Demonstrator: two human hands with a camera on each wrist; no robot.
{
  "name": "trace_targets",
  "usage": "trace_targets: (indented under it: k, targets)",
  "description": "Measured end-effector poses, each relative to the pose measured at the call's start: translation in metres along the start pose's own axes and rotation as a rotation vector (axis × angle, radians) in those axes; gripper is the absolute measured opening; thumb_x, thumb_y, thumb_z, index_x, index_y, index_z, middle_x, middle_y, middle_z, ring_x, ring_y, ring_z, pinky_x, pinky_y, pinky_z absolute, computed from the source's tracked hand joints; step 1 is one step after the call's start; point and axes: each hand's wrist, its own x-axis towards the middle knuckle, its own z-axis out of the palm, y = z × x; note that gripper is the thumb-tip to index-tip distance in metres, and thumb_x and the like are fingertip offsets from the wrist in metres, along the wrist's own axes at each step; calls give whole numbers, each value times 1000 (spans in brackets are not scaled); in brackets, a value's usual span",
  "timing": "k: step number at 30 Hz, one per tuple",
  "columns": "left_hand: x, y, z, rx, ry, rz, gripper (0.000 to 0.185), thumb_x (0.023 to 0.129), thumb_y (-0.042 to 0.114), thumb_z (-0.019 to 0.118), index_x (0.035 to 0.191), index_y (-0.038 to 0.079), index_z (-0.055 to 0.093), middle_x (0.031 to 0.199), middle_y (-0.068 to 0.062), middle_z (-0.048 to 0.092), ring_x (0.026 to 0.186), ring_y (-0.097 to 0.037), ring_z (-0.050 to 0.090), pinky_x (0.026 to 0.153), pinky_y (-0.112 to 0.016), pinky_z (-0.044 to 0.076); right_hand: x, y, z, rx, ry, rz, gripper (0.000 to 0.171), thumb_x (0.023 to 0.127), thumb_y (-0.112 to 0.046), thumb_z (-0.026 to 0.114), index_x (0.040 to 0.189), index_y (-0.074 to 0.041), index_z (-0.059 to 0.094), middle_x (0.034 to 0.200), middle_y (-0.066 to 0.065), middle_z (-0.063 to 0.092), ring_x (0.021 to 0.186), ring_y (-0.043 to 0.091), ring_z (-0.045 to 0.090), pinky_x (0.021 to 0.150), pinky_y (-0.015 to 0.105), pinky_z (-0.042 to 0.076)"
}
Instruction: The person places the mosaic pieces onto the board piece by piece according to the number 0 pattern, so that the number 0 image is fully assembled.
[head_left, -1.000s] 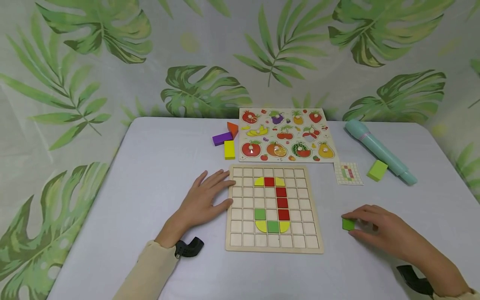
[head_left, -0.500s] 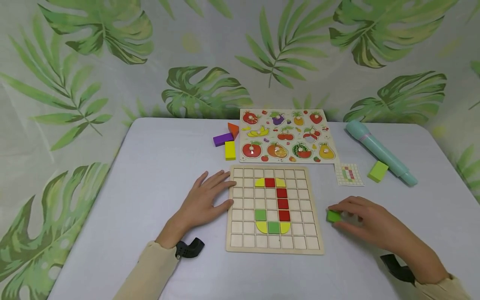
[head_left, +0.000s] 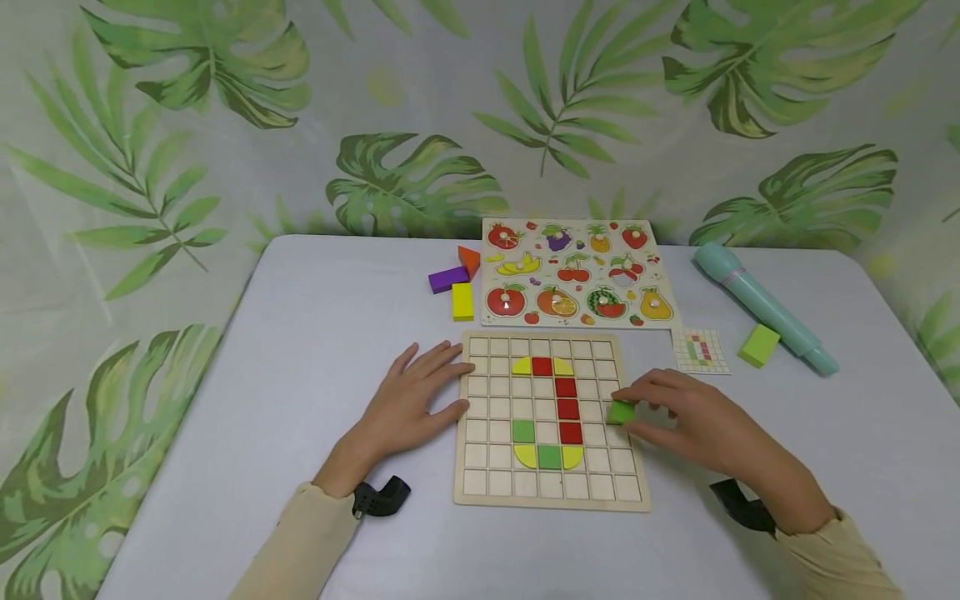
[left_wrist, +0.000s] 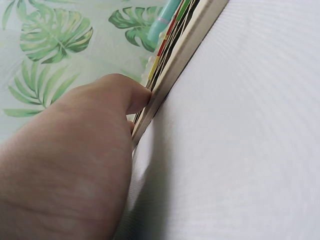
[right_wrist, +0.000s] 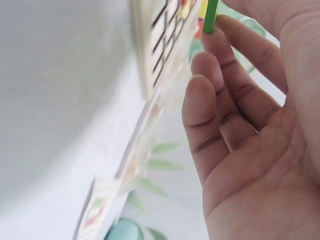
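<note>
A wooden grid board lies on the white table, with red, yellow and green tiles set in some of its squares. My right hand pinches a green block between thumb and fingertips, over the board's right edge. In the right wrist view only the end of that green block shows, at the top. My left hand rests at the board's left edge, its thumb and fingertips touching the rim. The left wrist view shows a fingertip against the board's side.
Behind the board lies a fruit peg puzzle. Left of it are an orange triangle, a purple block and a yellow block. To the right lie a pattern card, a light green block and a teal tube.
My right hand has carried the green block leftward and away from me, from the table right of the board to over its right edge. The left hand has stayed in place.
</note>
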Motion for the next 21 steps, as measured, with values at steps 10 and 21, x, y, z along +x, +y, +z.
trace_targets:
  k: [10, 21]
  targets:
    - [-1, -1, 1, 5, -6, -7, 52, 99, 45, 62, 146, 24, 59, 163, -1, 43, 155, -20, 31, 130, -51, 12, 29, -18, 8, 62, -41, -9, 38, 83, -29, 87, 119, -24, 76, 108, -13, 68, 99, 11, 63, 82, 35, 60]
    - [0, -2, 2, 6, -8, -6, 52, 99, 45, 62, 147, 25, 58, 163, -1, 43, 155, -20, 31, 130, -51, 11, 55, -36, 24, 107, -102, -5, 35, 87, -31, 84, 121, -25, 76, 112, -12, 70, 105, 12, 63, 88, 36, 59]
